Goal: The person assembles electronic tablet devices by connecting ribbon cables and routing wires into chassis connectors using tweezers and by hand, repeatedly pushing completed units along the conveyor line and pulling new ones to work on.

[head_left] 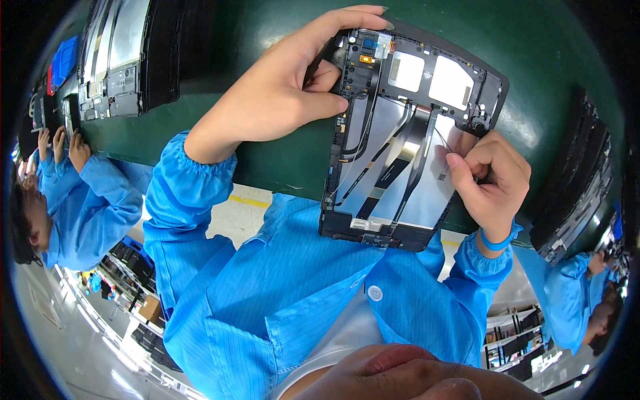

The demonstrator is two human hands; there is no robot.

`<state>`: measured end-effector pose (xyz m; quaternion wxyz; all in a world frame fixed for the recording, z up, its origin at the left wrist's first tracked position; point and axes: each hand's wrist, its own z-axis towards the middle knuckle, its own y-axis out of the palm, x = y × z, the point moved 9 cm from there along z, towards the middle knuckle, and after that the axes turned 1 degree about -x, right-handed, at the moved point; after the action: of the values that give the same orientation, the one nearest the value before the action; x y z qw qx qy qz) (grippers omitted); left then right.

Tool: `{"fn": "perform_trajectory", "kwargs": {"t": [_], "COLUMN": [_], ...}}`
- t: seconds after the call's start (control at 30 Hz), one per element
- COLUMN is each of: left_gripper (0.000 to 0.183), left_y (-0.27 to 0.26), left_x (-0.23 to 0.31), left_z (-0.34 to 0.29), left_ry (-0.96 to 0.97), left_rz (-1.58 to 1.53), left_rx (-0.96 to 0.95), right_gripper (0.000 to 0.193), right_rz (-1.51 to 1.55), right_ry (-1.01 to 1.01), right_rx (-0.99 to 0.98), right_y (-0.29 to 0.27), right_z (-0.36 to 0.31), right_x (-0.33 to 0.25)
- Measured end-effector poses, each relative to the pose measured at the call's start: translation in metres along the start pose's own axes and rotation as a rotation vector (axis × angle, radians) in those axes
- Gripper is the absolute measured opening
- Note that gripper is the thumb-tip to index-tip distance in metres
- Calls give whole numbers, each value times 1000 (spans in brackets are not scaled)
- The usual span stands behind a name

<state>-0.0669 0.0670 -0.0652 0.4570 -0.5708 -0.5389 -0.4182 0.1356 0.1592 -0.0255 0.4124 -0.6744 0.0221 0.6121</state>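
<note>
An opened tablet (407,167) is tilted over the near edge of the green bench, its inside facing me. Black and silver flat cables run lengthwise over its silver inner plate, and two white patches sit near its far end. My left hand (273,90) grips the far left corner, thumb on the inner rim and a finger stretched over the far edge. Over the right side of the tablet, my right hand (497,177) is closed, thumb and finger pinching a thin dark strand (442,138). Whether that strand is a wire or a slim tool's tip is unclear.
Stacked opened tablets stand on the green bench (267,157) at left (123,60) and right (577,180). A blue bin (65,60) lies at far left. Co-workers in blue smocks sit at left (93,207) and right (567,300). Loaded shelves (513,340) are behind.
</note>
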Motion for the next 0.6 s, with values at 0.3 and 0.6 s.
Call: {"fn": "perform_trajectory", "kwargs": {"t": [0.3,0.6], "left_gripper": [73,65], "left_y": [-2,-9], "left_x": [10,23], "left_z": [0,0], "left_ry": [68,158], "left_rz": [159,353], "left_rx": [55,58], "right_gripper": [22,20], "right_rz": [1,-18], "right_ry": [7,-8], "right_rx": [-38,-33], "right_y": [1,0], "right_z": [-3,-3], "right_x": [2,3]}}
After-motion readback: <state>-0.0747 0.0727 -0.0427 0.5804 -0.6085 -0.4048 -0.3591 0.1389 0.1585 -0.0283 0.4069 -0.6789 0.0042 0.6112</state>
